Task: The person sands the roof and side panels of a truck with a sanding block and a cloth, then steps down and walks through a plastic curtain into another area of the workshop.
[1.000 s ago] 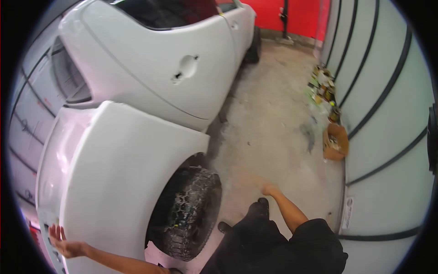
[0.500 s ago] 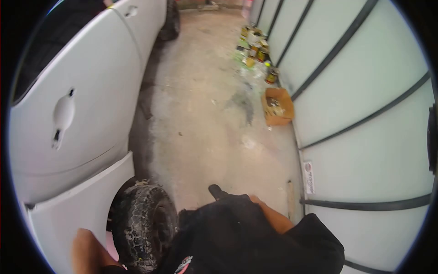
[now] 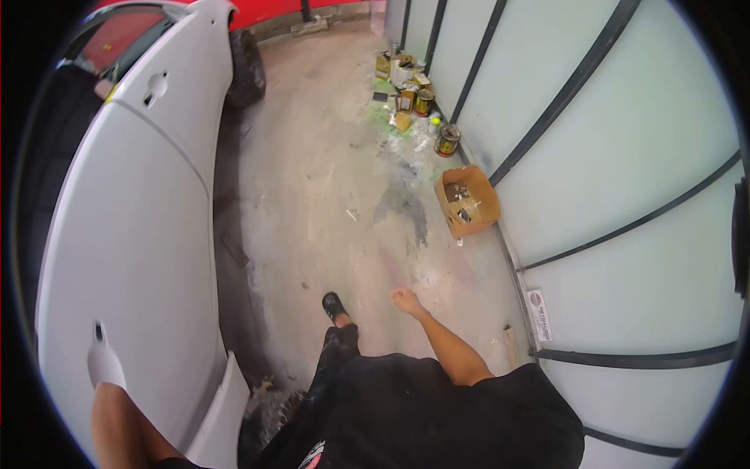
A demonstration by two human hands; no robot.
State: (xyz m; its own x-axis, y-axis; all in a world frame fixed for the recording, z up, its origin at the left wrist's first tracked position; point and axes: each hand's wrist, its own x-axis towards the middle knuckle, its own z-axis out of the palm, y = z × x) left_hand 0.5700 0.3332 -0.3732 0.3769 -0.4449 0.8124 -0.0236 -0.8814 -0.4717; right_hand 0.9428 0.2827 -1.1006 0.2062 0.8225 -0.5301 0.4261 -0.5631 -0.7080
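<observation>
My right hand [image 3: 405,299] hangs in front of my body above the concrete floor [image 3: 312,211], its fingers curled into a loose fist. Nothing shows in it, and it touches nothing. On the left, only my bent left arm [image 3: 117,418] is visible, beside the white car's [image 3: 133,234] door; the hand itself is out of sight. The car's side has door-handle recesses [image 3: 101,363] with dark openings. Below my left side, a worn tire [image 3: 269,414] is partly covered by my dark clothing.
Along the right runs a pale panel wall [image 3: 609,180] with dark ribs. An open cardboard box [image 3: 467,203] stands against it, with several paint cans [image 3: 447,141] farther on. A wooden strip [image 3: 512,345] lies near the wall. Red sheeting [image 3: 273,9] hangs at the far end.
I have moved forward along the car, and the box and cans appear nearer. My right hand has swung into view, and one shoe shows ahead. The tire has slipped mostly beneath me.
</observation>
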